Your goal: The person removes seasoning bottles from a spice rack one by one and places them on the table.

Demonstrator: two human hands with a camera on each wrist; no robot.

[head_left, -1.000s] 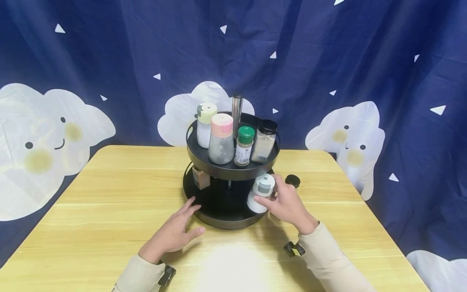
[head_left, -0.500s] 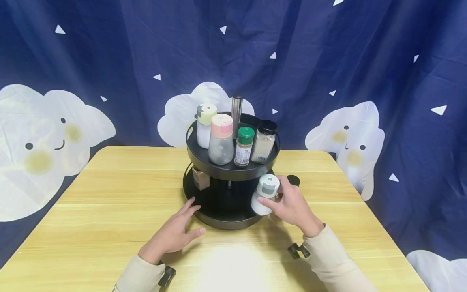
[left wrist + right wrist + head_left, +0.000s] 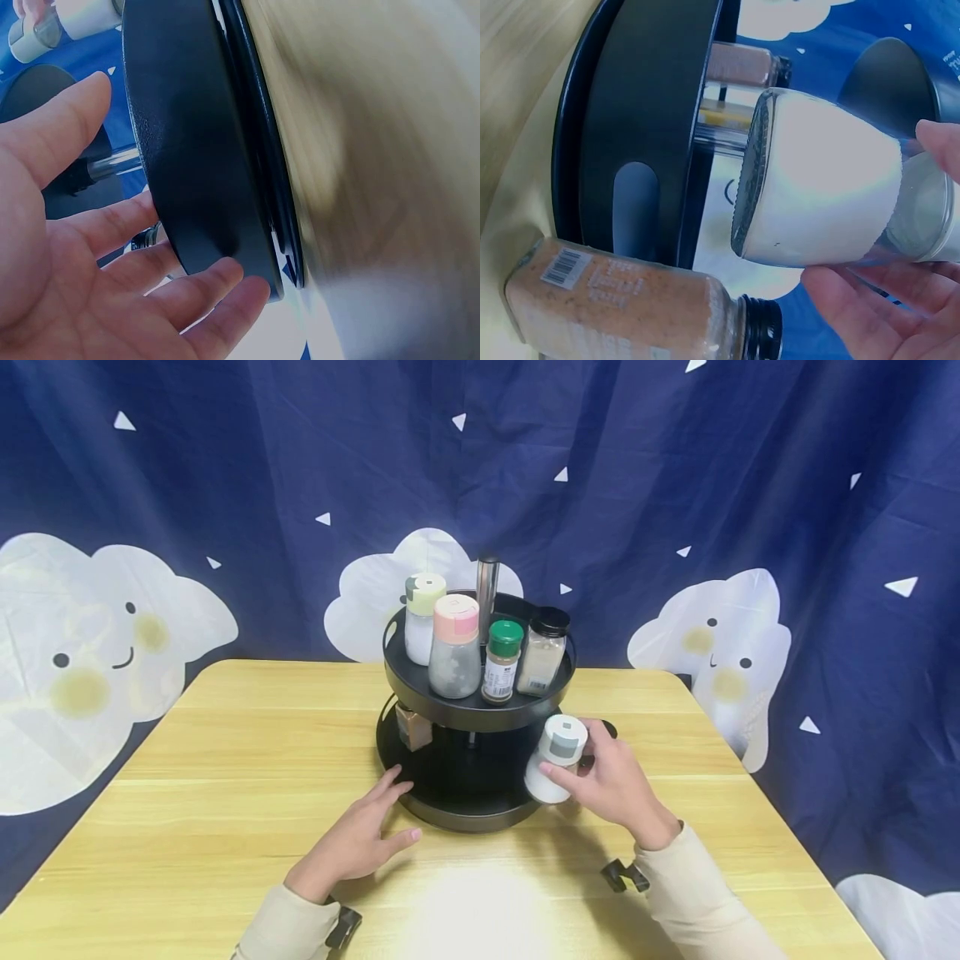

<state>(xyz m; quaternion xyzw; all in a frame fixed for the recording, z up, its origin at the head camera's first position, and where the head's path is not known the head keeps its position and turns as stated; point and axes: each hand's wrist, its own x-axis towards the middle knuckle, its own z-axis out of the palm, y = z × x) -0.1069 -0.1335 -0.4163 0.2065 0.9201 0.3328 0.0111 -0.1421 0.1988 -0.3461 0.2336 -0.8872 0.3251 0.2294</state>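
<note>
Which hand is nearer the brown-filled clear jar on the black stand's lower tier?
Left: the left hand is at the front-left rim of the lower tier, in front of the brown-filled clear jar; the right hand is across on the right, holding a white-capped glass jar.

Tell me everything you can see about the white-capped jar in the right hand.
The jar has a clear, glass-like body narrowing toward the neck, a ridged base and a white cap with a grey patch. White contents fill much of the body. It leans slightly, cap uppermost. The right hand grips it between thumb and fingers at the right side of the lower tray, its base apparently lifted clear of the tray.
</note>
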